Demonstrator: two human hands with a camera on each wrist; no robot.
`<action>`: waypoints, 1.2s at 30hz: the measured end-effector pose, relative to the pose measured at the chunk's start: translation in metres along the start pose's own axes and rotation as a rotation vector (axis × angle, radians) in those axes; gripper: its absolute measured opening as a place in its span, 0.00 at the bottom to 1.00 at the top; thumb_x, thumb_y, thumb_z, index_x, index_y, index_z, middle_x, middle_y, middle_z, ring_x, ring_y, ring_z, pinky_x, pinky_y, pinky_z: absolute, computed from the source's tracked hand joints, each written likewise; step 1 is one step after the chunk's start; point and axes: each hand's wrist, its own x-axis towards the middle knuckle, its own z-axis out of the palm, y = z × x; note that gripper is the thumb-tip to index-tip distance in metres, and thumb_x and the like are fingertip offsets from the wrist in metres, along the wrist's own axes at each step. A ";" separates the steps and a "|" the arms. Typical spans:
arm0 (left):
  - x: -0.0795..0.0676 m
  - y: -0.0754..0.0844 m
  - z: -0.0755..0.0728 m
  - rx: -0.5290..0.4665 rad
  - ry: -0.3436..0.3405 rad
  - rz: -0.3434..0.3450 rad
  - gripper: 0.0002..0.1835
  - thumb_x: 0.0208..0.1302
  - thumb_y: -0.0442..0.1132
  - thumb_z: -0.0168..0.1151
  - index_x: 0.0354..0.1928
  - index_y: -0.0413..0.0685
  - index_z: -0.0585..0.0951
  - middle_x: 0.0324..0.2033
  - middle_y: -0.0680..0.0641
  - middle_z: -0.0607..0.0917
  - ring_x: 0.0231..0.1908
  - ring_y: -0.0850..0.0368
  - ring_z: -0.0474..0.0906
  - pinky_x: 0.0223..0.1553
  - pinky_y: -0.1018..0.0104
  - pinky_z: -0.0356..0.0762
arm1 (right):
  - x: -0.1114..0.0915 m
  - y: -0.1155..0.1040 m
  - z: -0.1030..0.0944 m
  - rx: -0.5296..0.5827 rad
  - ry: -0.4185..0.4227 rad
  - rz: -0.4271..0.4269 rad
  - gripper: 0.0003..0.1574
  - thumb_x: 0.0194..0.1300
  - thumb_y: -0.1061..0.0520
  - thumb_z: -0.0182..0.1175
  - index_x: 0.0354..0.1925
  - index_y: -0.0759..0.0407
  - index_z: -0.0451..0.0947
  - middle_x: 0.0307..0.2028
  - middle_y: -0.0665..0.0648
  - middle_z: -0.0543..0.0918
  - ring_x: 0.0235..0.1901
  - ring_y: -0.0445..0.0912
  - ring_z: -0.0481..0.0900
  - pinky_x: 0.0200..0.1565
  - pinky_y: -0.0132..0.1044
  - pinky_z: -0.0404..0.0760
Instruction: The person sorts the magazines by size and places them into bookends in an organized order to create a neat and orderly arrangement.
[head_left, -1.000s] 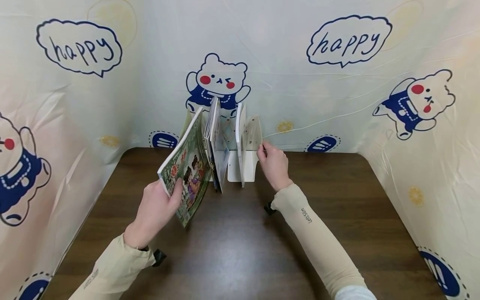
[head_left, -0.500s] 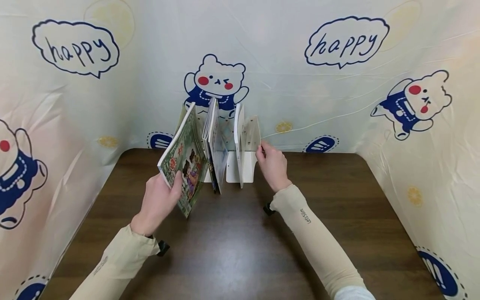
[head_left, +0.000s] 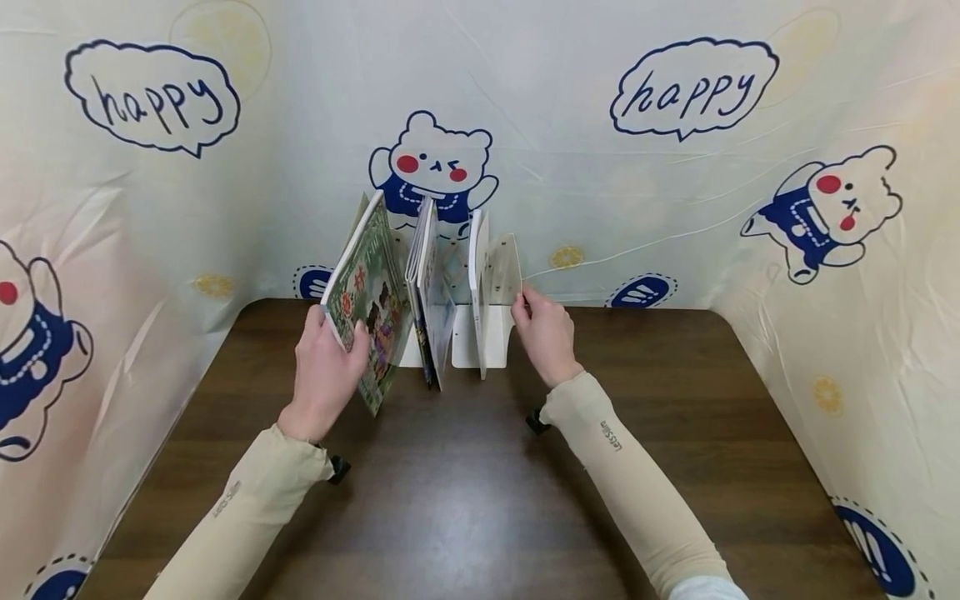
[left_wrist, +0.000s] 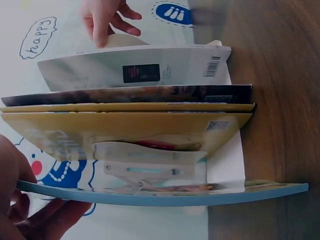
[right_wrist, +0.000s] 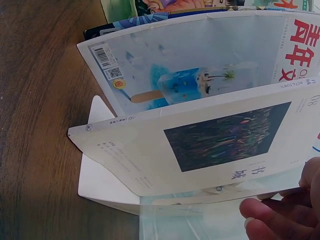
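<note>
My left hand (head_left: 327, 371) grips a magazine with a green illustrated cover (head_left: 363, 304), thumb on the cover and fingers behind. It stands tilted at the left end of a white bookend rack (head_left: 495, 337). In the left wrist view the magazine's pale blue spine (left_wrist: 165, 199) lies close beside the rack's left end plate (left_wrist: 150, 162). My right hand (head_left: 546, 333) pinches the edge of the right end plate (head_left: 506, 265). Between the plates stand several magazines (head_left: 427, 292) and, apart to their right, a thin white one (head_left: 478, 292) bearing a dark picture (right_wrist: 225, 142).
The rack stands near the back edge of a dark wooden table (head_left: 465, 483). A printed cloth (head_left: 570, 92) with bears and "happy" bubbles hangs behind and at both sides. A popsicle-cover magazine (right_wrist: 185, 80) leans inside the rack.
My left hand has moved forward and slightly right, carrying the green magazine farther back along the rack's left end and more upright. My right hand stays on the end plate.
</note>
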 end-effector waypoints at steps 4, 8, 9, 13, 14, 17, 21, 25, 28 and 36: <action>0.005 -0.001 0.007 -0.009 0.014 -0.003 0.21 0.70 0.34 0.62 0.59 0.25 0.78 0.47 0.29 0.74 0.46 0.32 0.80 0.42 0.34 0.83 | 0.000 0.000 0.000 0.001 0.013 -0.004 0.14 0.76 0.59 0.55 0.30 0.57 0.78 0.19 0.55 0.78 0.15 0.50 0.73 0.19 0.47 0.71; 0.009 -0.003 0.013 -0.019 0.031 -0.006 0.21 0.70 0.33 0.62 0.60 0.25 0.78 0.47 0.28 0.75 0.46 0.31 0.80 0.44 0.34 0.83 | -0.001 -0.001 0.000 0.005 0.009 0.000 0.14 0.77 0.58 0.54 0.31 0.57 0.79 0.19 0.55 0.79 0.15 0.50 0.73 0.19 0.46 0.71; 0.010 -0.003 0.014 -0.020 0.036 -0.005 0.21 0.70 0.33 0.63 0.59 0.24 0.78 0.47 0.28 0.75 0.46 0.31 0.80 0.44 0.34 0.83 | -0.001 -0.001 0.000 0.008 0.005 0.001 0.14 0.77 0.58 0.54 0.31 0.57 0.79 0.20 0.55 0.79 0.15 0.49 0.73 0.19 0.46 0.71; 0.015 -0.005 0.017 -0.018 0.053 -0.001 0.21 0.69 0.33 0.63 0.58 0.23 0.78 0.46 0.27 0.76 0.45 0.32 0.78 0.45 0.34 0.81 | -0.001 -0.002 -0.001 0.013 0.000 0.002 0.14 0.77 0.58 0.53 0.33 0.58 0.80 0.20 0.55 0.79 0.15 0.49 0.72 0.19 0.46 0.71; 0.016 -0.006 0.018 -0.015 0.056 -0.001 0.21 0.69 0.33 0.63 0.58 0.23 0.78 0.45 0.27 0.77 0.45 0.32 0.77 0.45 0.35 0.81 | 0.000 -0.002 -0.001 0.010 0.000 0.002 0.14 0.77 0.58 0.53 0.33 0.58 0.80 0.20 0.55 0.79 0.15 0.49 0.72 0.20 0.46 0.71; 0.020 -0.006 0.020 -0.009 0.065 -0.012 0.21 0.70 0.35 0.63 0.58 0.24 0.78 0.45 0.28 0.77 0.43 0.31 0.77 0.45 0.35 0.80 | 0.000 -0.002 -0.001 -0.003 0.004 0.002 0.14 0.77 0.58 0.53 0.32 0.58 0.79 0.19 0.55 0.78 0.15 0.50 0.73 0.20 0.47 0.72; 0.023 -0.006 0.023 -0.010 0.064 -0.041 0.22 0.70 0.36 0.62 0.58 0.25 0.78 0.43 0.29 0.76 0.42 0.31 0.78 0.43 0.36 0.81 | 0.000 -0.002 -0.001 -0.005 0.002 0.006 0.15 0.77 0.58 0.53 0.31 0.58 0.78 0.19 0.55 0.78 0.16 0.50 0.73 0.20 0.47 0.72; 0.025 -0.007 0.024 -0.023 0.051 -0.075 0.22 0.70 0.35 0.60 0.61 0.26 0.77 0.45 0.29 0.76 0.43 0.31 0.80 0.43 0.35 0.82 | -0.001 -0.003 -0.002 0.004 -0.001 0.004 0.14 0.77 0.58 0.54 0.32 0.58 0.79 0.20 0.55 0.79 0.15 0.50 0.73 0.20 0.46 0.71; 0.024 -0.008 0.023 -0.034 0.048 -0.093 0.23 0.71 0.35 0.60 0.62 0.27 0.76 0.46 0.29 0.77 0.44 0.31 0.80 0.43 0.35 0.82 | -0.001 -0.002 -0.002 0.002 -0.003 0.001 0.14 0.77 0.58 0.54 0.31 0.58 0.78 0.20 0.55 0.78 0.15 0.50 0.72 0.20 0.45 0.71; 0.022 -0.010 0.017 0.017 0.035 -0.058 0.25 0.74 0.44 0.59 0.61 0.28 0.76 0.46 0.30 0.78 0.41 0.32 0.80 0.36 0.36 0.81 | 0.000 -0.002 -0.003 0.024 -0.022 0.028 0.13 0.76 0.58 0.55 0.34 0.59 0.81 0.21 0.56 0.81 0.17 0.50 0.74 0.21 0.47 0.73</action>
